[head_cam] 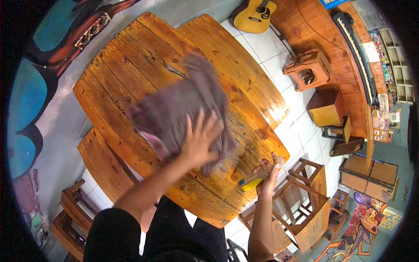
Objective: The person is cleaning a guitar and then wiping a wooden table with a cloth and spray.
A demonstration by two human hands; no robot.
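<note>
My left hand [200, 144] lies palm down with spread fingers on a grey-brown cloth [167, 108]. The cloth is rumpled and blurred, with a pinkish edge near the forearm. Beneath it is a varnished wooden plank table [124, 68] with a dark crack near its middle. In my right hand [269, 180], over the table's right-hand corner, is what looks like a spray bottle [252, 184]. Its body is partly clear and yellow with a blue end; my fingers hide part of it.
Wooden benches [229, 55] [101, 163] flank the table. Wooden stools [304, 209] stand to the right. An acoustic guitar [253, 16], a plastic stool [309, 70] and a box-shaped drum [325, 106] are by the wooden counter [327, 36]. A painted wall [65, 108] borders the left.
</note>
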